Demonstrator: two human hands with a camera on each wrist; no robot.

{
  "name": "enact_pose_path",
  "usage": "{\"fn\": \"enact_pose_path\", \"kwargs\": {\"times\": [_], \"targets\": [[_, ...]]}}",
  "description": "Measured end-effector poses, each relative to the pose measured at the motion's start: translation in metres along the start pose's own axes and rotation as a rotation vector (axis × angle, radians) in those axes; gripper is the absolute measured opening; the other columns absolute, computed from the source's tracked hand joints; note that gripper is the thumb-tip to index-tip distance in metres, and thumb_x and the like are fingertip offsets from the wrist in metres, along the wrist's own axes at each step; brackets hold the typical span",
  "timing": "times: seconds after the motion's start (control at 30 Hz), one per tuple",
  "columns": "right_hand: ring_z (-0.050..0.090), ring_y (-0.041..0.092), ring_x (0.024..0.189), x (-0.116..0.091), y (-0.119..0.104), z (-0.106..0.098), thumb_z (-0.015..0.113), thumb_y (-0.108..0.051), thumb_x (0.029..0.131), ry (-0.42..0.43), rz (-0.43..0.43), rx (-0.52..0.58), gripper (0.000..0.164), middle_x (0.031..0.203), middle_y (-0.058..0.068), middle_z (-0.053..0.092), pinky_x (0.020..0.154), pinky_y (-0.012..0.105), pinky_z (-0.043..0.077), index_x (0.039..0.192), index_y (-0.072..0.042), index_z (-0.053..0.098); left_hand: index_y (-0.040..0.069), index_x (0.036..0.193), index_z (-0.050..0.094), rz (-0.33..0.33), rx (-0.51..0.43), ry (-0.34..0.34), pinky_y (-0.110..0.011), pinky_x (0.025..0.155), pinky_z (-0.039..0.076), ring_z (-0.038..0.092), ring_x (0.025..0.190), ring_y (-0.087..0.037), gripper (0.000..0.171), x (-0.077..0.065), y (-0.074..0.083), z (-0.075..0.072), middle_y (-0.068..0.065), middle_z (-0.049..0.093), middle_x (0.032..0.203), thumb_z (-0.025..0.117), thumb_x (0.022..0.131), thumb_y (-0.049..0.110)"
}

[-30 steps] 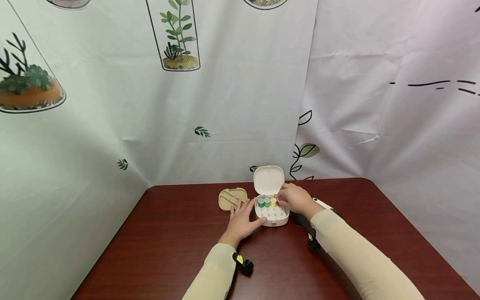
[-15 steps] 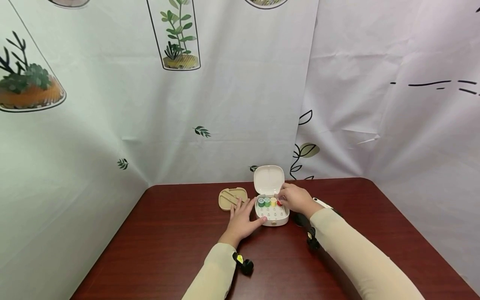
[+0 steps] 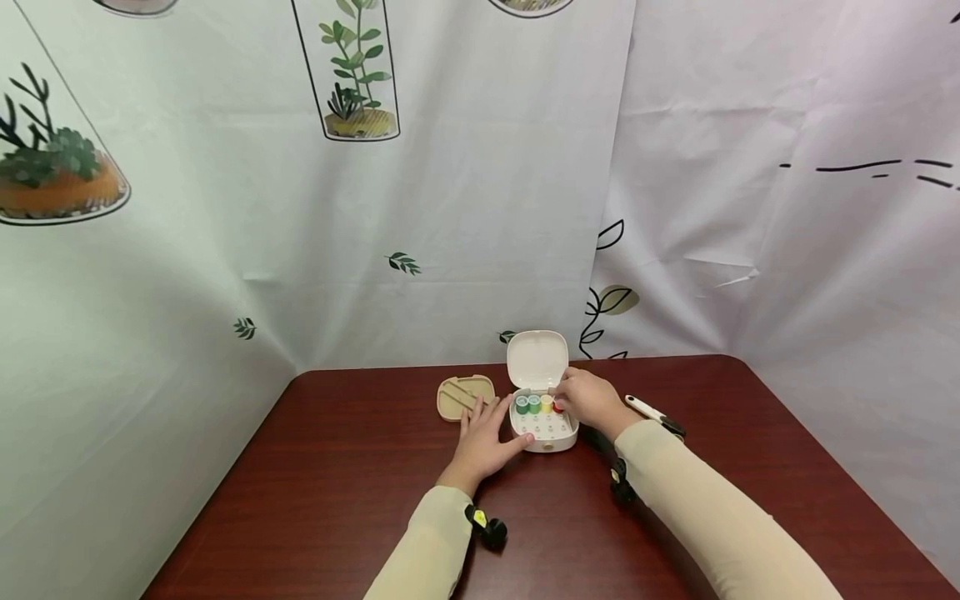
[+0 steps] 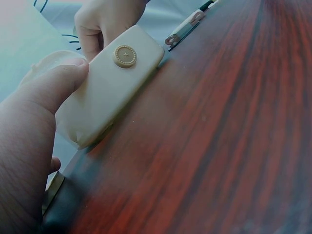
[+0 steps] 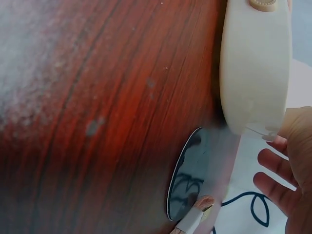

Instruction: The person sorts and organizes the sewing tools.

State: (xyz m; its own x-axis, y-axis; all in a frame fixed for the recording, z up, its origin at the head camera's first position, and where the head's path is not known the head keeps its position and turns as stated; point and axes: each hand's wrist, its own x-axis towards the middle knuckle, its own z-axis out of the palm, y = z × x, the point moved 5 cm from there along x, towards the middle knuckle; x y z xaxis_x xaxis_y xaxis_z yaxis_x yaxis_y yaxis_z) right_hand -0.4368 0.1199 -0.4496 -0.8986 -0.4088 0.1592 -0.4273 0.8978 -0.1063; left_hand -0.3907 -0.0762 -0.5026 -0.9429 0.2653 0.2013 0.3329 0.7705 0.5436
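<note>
A white sewing box (image 3: 551, 446) stands with its lid (image 3: 537, 358) raised. Inside, green, yellow and red thread spools line the back row, with bare pegs in front. My left hand (image 3: 483, 446) rests at the box's left side, fingers spread; its thumb lies on the front rim, as the left wrist view shows. My right hand (image 3: 592, 398) reaches over the right rim and pinches the red thread spool (image 3: 557, 407) at the row's right end. Thumb and index tips are partly hidden; the other fingers hang loosely curled in the right wrist view.
A tan tray (image 3: 453, 410) with a slim bar lies left of the box, partly behind my left fingers. To the right lies a white-handled tool with a black end (image 3: 654, 415). A dark oval plate (image 5: 187, 175) lies near my right wrist. A printed cloth hangs behind the table.
My right wrist and forearm have shifted slightly left, showing more of the white-handled tool. The right fingers stay at the red spool. My left hand and the box have not moved.
</note>
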Motion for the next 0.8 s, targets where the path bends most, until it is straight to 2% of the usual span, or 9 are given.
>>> {"fn": "enact_pose_path", "kwargs": {"times": [0.13,0.2,0.37,0.43,0.53,0.63,0.8], "targets": [[0.063,0.017,0.094,-0.004,0.002,-0.002,0.076,-0.023,0.092,0.030,0.020,0.085,0.017,0.107,0.002,0.067,0.082,0.040,0.056,0.108,-0.016,0.079,0.023,0.158,0.037,-0.001,0.007,-0.005,-0.066,0.118,0.005,0.012,0.154,-0.039,0.084,0.000,-0.001,0.001,-0.014,0.039,0.158,0.063,0.089,0.063],[0.065,0.022,0.098,-0.006,0.005,-0.003,0.075,-0.026,0.093,0.070,0.050,0.156,0.021,0.109,0.004,0.069,0.086,0.044,0.055,0.110,-0.013,0.077,0.023,0.158,0.037,-0.003,0.006,-0.004,-0.065,0.119,0.004,0.012,0.154,-0.039,0.084,0.001,-0.001,0.001,-0.014,0.039,0.159,0.063,0.089,0.063],[0.064,0.032,0.114,-0.019,0.017,-0.001,0.064,-0.036,0.100,0.213,0.185,0.425,0.042,0.123,0.012,0.069,0.098,0.053,0.049,0.132,-0.009,0.065,0.023,0.158,0.038,-0.005,-0.003,-0.006,-0.064,0.119,0.004,0.011,0.154,-0.039,0.085,-0.001,0.000,0.000,-0.015,0.038,0.159,0.063,0.089,0.064],[0.060,0.034,0.122,-0.025,0.020,0.003,0.059,-0.040,0.102,0.241,0.221,0.530,0.050,0.129,0.013,0.067,0.103,0.056,0.045,0.142,-0.009,0.057,0.022,0.158,0.038,-0.007,-0.008,-0.007,-0.064,0.119,0.004,0.011,0.154,-0.039,0.085,-0.002,0.000,-0.001,-0.015,0.038,0.159,0.063,0.088,0.065],[0.051,0.037,0.134,-0.033,0.021,0.011,0.058,-0.043,0.102,0.222,0.216,0.647,0.063,0.138,0.015,0.062,0.110,0.059,0.037,0.151,-0.007,0.044,0.022,0.158,0.037,-0.010,0.004,-0.008,-0.064,0.119,0.004,0.011,0.154,-0.038,0.086,-0.001,-0.001,-0.001,-0.015,0.038,0.159,0.062,0.088,0.066],[0.039,0.040,0.143,-0.039,0.020,0.020,0.064,-0.042,0.099,0.160,0.194,0.729,0.078,0.149,0.017,0.052,0.114,0.062,0.028,0.158,-0.004,0.029,0.022,0.158,0.037,-0.006,0.016,-0.002,-0.064,0.119,0.005,0.012,0.154,-0.038,0.086,-0.001,-0.002,-0.001,-0.015,0.039,0.159,0.061,0.088,0.066],[0.029,0.041,0.148,-0.044,0.018,0.028,0.079,-0.038,0.088,0.083,0.171,0.772,0.105,0.157,0.017,0.041,0.116,0.064,0.023,0.162,-0.004,0.013,0.022,0.158,0.038,-0.007,0.008,-0.004,-0.063,0.120,0.004,0.011,0.154,-0.038,0.085,-0.002,0.001,-0.002,-0.015,0.038,0.159,0.061,0.089,0.066]]}}
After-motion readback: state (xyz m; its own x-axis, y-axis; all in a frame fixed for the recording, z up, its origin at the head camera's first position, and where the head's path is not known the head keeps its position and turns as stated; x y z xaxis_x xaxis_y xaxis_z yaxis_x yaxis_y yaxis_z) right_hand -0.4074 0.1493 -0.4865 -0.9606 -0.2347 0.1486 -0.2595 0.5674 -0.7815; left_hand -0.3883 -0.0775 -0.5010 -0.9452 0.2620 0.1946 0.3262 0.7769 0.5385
